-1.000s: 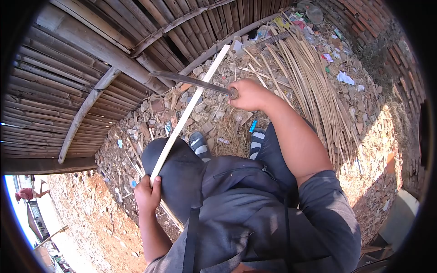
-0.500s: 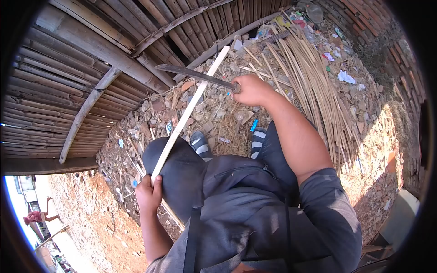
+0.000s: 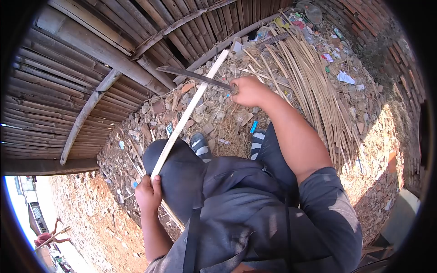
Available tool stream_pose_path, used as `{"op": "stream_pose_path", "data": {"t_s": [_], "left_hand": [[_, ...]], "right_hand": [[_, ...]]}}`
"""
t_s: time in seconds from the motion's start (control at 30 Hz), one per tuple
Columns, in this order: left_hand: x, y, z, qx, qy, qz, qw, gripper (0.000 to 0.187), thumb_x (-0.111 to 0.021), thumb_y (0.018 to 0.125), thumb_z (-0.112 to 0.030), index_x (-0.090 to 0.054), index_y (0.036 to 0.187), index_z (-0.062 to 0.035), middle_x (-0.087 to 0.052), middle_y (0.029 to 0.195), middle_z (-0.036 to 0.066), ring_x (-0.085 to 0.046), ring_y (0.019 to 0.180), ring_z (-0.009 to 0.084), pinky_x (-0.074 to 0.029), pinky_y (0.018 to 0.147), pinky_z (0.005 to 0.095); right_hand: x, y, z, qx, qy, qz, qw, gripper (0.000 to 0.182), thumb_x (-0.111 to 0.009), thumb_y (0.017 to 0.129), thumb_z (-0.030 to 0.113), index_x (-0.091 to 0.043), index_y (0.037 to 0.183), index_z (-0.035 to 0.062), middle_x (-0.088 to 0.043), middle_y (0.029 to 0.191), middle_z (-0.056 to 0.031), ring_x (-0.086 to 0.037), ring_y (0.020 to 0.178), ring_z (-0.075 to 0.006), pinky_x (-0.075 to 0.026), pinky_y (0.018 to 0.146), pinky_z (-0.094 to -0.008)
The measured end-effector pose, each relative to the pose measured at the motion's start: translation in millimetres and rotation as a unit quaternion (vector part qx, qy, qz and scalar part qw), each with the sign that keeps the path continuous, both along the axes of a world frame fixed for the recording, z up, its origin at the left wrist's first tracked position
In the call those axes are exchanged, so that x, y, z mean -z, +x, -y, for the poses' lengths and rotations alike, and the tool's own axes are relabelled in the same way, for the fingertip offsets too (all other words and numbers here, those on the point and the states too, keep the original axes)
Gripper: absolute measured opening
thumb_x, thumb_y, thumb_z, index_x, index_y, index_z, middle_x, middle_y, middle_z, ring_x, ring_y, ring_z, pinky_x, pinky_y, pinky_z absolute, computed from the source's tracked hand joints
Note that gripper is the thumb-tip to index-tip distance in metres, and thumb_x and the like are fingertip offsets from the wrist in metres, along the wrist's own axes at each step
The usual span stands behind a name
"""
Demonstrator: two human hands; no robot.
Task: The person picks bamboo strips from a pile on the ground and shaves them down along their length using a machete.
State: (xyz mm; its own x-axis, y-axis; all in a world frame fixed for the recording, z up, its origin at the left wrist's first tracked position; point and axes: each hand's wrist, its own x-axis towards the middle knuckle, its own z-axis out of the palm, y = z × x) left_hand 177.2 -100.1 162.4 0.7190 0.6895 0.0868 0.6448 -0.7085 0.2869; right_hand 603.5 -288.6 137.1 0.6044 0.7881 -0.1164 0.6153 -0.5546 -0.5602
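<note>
A long pale bamboo strip slants up from my left hand, which is closed round its lower end beside my left knee. My right hand is wrapped round the handle of a long dark machete. The blade points left and crosses the strip near its upper end. Whether its edge has entered the strip cannot be made out.
Many split bamboo strips lie in a pile at the right. A bamboo slat wall with poles stands at the left. Rubble and litter cover the ground round my sandalled feet. Another person is far off at the lower left.
The strip's upper end has dropped slightly and the machete has shifted a little with it. Both hands keep their hold. The distant person has moved right and down in view.
</note>
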Motion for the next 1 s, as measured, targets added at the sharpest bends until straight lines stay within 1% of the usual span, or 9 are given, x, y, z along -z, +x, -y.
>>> {"op": "stream_pose_path", "data": {"t_s": [0.1, 0.2, 0.37, 0.57, 0.67, 0.7, 0.8, 0.9, 1.0], "left_hand": [[4.0, -0.4, -2.4, 0.006, -0.004, 0.005, 1.000, 0.047, -0.065, 0.098, -0.038, -0.049, 0.071, -0.0029, -0.056, 0.057, 0.020, -0.058, 0.053, 0.0427, -0.044, 0.051, 0.0485], [6.0, -4.5, -3.9, 0.007, -0.002, 0.006, 1.000, 0.047, -0.065, 0.098, -0.038, -0.049, 0.071, -0.0036, -0.056, 0.056, 0.019, -0.058, 0.053, 0.0427, -0.044, 0.050, 0.0483], [3.6, -3.3, -0.2, 0.002, 0.033, -0.007, 0.999, 0.047, -0.064, 0.099, -0.039, -0.049, 0.071, -0.0042, -0.056, 0.056, 0.018, -0.059, 0.053, 0.0425, -0.045, 0.050, 0.0486], [8.6, -3.4, -1.8, 0.019, 0.032, 0.012, 0.999, 0.045, -0.063, 0.099, -0.037, -0.049, 0.072, -0.0039, -0.055, 0.056, 0.019, -0.058, 0.053, 0.0426, -0.044, 0.050, 0.0484], [10.2, -4.7, -4.3, 0.028, 0.020, 0.023, 0.999, 0.044, -0.062, 0.100, -0.036, -0.049, 0.072, -0.0038, -0.055, 0.057, 0.019, -0.058, 0.053, 0.0426, -0.044, 0.050, 0.0484], [10.1, -5.3, -4.3, 0.025, 0.020, 0.022, 0.999, 0.044, -0.062, 0.100, -0.036, -0.049, 0.072, -0.0038, -0.055, 0.057, 0.019, -0.058, 0.053, 0.0426, -0.044, 0.050, 0.0484], [5.3, -3.8, -1.1, 0.019, 0.039, 0.010, 0.999, 0.044, -0.064, 0.099, -0.035, -0.049, 0.072, -0.0039, -0.056, 0.057, 0.018, -0.058, 0.054, 0.0421, -0.043, 0.051, 0.0483], [-3.3, -2.2, -0.3, 0.013, 0.042, -0.004, 0.999, 0.044, -0.068, 0.097, -0.036, -0.049, 0.072, -0.0044, -0.056, 0.057, 0.018, -0.059, 0.054, 0.0414, -0.043, 0.051, 0.0479], [-14.7, -2.7, 1.8, 0.012, 0.032, -0.025, 0.999, 0.036, -0.069, 0.096, -0.034, -0.056, 0.081, -0.0047, -0.060, 0.062, 0.017, -0.061, 0.057, 0.0412, -0.045, 0.052, 0.0489]], "right_hand": [[-27.9, -33.0, -5.2, -0.055, -0.036, -0.007, 0.998, 0.043, -0.074, 0.079, 0.025, -0.070, 0.118, 0.0080, -0.073, 0.093, -0.0211, -0.070, 0.094, -0.0404, -0.054, 0.088, -0.0486], [-28.2, -28.5, -7.6, -0.103, -0.053, -0.016, 0.993, 0.045, -0.075, 0.080, 0.026, -0.069, 0.121, 0.0096, -0.073, 0.098, -0.0221, -0.070, 0.098, -0.0392, -0.054, 0.089, -0.0476], [0.2, 16.8, -3.6, 0.043, -0.014, -0.055, 0.997, 0.049, -0.075, 0.080, 0.028, -0.068, 0.123, 0.0075, -0.072, 0.107, -0.0244, -0.069, 0.103, -0.0378, -0.054, 0.091, -0.0453], [-44.3, -49.6, -8.7, -0.126, -0.073, 0.014, 0.989, 0.046, -0.070, 0.077, 0.022, -0.070, 0.121, 0.0102, -0.072, 0.105, -0.0212, -0.069, 0.104, -0.0362, -0.055, 0.091, -0.0457], [-19.3, -21.8, -3.6, -0.105, -0.003, -0.012, 0.994, 0.047, -0.075, 0.079, 0.028, -0.071, 0.121, 0.0077, -0.072, 0.093, -0.0230, -0.071, 0.093, -0.0384, -0.055, 0.086, -0.0463], [-34.6, -14.3, 1.8, -0.050, -0.015, -0.047, 0.998, 0.048, -0.075, 0.080, 0.029, -0.070, 0.122, 0.0074, -0.072, 0.095, -0.0238, -0.070, 0.093, -0.0389, -0.054, 0.085, -0.0465], [-18.1, 18.2, 7.9, 0.080, 0.062, -0.004, 0.995, 0.047, -0.076, 0.081, 0.030, -0.069, 0.121, 0.0060, -0.072, 0.094, -0.0242, -0.070, 0.092, -0.0398, -0.054, 0.083, -0.0468], [-15.2, 13.7, 12.9, 0.117, 0.077, 0.020, 0.990, 0.044, -0.076, 0.081, 0.029, -0.070, 0.117, 0.0054, -0.071, 0.093, -0.0245, -0.069, 0.093, -0.0410, -0.053, 0.083, -0.0471], [-20.0, -8.2, 13.0, 0.061, 0.087, 0.047, 0.993, 0.040, -0.076, 0.080, 0.028, -0.070, 0.114, 0.0062, -0.071, 0.092, -0.0239, -0.069, 0.092, -0.0422, -0.053, 0.082, -0.0481]]}}
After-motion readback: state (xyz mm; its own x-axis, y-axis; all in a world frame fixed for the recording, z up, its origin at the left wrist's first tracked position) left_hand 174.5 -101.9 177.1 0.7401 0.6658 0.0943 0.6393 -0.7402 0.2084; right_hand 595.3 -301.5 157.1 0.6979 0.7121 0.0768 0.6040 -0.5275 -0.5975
